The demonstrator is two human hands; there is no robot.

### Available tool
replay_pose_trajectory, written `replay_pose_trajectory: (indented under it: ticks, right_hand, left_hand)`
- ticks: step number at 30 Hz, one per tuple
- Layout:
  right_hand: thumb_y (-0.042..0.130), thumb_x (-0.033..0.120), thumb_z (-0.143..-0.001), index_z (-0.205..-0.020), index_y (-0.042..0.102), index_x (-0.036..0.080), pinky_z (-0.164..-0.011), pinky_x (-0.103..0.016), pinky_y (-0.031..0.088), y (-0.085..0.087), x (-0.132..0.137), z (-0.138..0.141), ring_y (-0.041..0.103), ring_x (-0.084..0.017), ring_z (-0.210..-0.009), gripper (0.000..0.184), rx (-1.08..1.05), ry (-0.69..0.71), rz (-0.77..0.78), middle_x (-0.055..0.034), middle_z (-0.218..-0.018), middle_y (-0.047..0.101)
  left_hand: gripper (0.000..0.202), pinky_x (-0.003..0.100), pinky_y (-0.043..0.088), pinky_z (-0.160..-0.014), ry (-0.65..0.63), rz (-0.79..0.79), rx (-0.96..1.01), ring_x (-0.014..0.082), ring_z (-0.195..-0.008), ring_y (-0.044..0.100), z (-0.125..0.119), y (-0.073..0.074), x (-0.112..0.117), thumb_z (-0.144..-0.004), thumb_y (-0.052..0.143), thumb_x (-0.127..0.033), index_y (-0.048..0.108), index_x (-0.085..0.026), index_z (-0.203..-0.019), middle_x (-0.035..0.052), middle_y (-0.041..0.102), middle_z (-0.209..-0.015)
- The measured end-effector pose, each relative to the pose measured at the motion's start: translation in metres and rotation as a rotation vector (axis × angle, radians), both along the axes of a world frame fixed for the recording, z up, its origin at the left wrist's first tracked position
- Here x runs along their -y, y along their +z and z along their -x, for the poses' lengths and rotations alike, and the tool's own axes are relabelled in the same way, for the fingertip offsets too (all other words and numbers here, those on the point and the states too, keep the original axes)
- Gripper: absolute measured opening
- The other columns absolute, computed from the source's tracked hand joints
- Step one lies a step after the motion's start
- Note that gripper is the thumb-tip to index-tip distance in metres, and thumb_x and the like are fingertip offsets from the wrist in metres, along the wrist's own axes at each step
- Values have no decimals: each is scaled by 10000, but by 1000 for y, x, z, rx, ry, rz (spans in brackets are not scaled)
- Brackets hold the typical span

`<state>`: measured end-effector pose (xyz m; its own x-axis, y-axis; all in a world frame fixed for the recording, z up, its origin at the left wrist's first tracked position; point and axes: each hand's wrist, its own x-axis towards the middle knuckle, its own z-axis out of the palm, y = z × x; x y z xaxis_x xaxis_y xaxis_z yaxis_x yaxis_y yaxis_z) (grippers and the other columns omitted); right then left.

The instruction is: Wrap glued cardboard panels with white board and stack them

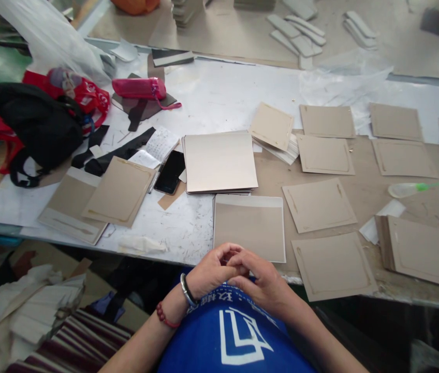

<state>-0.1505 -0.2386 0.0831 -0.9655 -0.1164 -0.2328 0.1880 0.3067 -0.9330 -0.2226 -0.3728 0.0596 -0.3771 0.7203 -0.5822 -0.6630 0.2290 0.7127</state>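
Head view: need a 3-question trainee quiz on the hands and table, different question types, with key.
1. True or false: the left hand and right hand touch each other.
2. Which lies nearest beyond the hands? A) white-edged card B) black phone C) pink pouch
3. What colour is the bead bracelet on the left wrist?
Key: 1 true; 2 A; 3 red.
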Motion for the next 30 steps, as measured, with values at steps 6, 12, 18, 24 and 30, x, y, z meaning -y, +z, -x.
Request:
replay_pose_trajectory:
  ticks: [6, 12, 18, 24, 30]
  right_hand:
    - [536, 151, -772, -867, 545, 195, -687, -235, 418, -3, 2, 2, 524, -110, -763, 104, -17, -2, 15, -12, -866, 566]
    - [527, 173, -784, -863, 558, 200, -698, -243, 433, -3, 2, 5, 538, -118, -787, 89, -26, -1, 8, -19, -886, 580]
    - [483, 311, -824, -1055, 543, 203, -702, -277, 468, -21, -7, 25, 571, -145, -809, 262, -9, -213, -103, -51, -923, 613]
    - [429, 348, -816, -1000, 564, 156, -746, -343, 459, -51, -55, 70, 560, -186, -838, 298, -80, -528, -399, -96, -933, 598]
    - [409, 345, -806, -987, 574, 132, -791, -384, 432, -73, -86, 105, 535, -215, -846, 324, -133, -576, -614, -124, -921, 584]
  left_hand:
    - [391, 319, 429, -820, -17, 32, -99, 186, -888, 571, 3, -2, 2, -641, 677, -264, 542, -164, -995, 61, 621, -953]
    - [358, 293, 435, -793, 16, 30, -89, 176, -872, 573, 5, -1, 0, -620, 684, -254, 566, -159, -945, 50, 632, -930]
    - [218, 302, 441, -754, 229, 177, -193, 165, -788, 583, 24, -9, 6, -679, 581, -281, 584, -150, -854, 42, 642, -820]
    - [125, 338, 423, -785, 677, 443, -580, 170, -781, 560, 70, -31, 26, -591, 439, -159, 559, -181, -614, 9, 612, -735]
    - [182, 349, 457, -765, 707, 422, -596, 176, -769, 572, 98, -38, 23, -562, 401, -128, 565, -177, -622, 25, 612, -728]
